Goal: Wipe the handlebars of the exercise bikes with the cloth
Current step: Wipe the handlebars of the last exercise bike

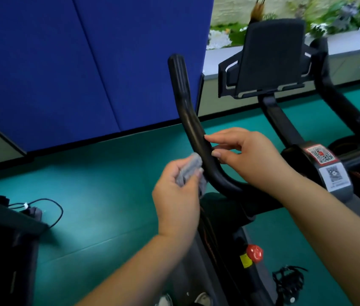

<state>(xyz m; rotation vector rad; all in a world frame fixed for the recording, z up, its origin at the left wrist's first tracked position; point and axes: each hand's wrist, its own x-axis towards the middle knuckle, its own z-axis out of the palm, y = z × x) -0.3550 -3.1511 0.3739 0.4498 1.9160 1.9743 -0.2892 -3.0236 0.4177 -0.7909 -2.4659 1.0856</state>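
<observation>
Head view: left hand [175, 191] grips bunched cloth [191, 167], pressed against outer side of left handlebar [193, 133] near lower bend; right hand [244, 155] empty, fingers loosely extended, tips touching bar's inner side, steadying; step: wiping left bar, likely mid-length; next: slide cloth up toward tip, then right handlebar [347, 111] untouched; tablet holder [269, 60] between bars

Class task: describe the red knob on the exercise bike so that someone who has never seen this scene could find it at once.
Start at the black exercise bike on the green floor, whose left handlebar curves up before the blue partition. Follow the frame down from the handlebars, below the two arms. The red knob sits there beside a yellow label, the only round red part on the dark frame.
</observation>
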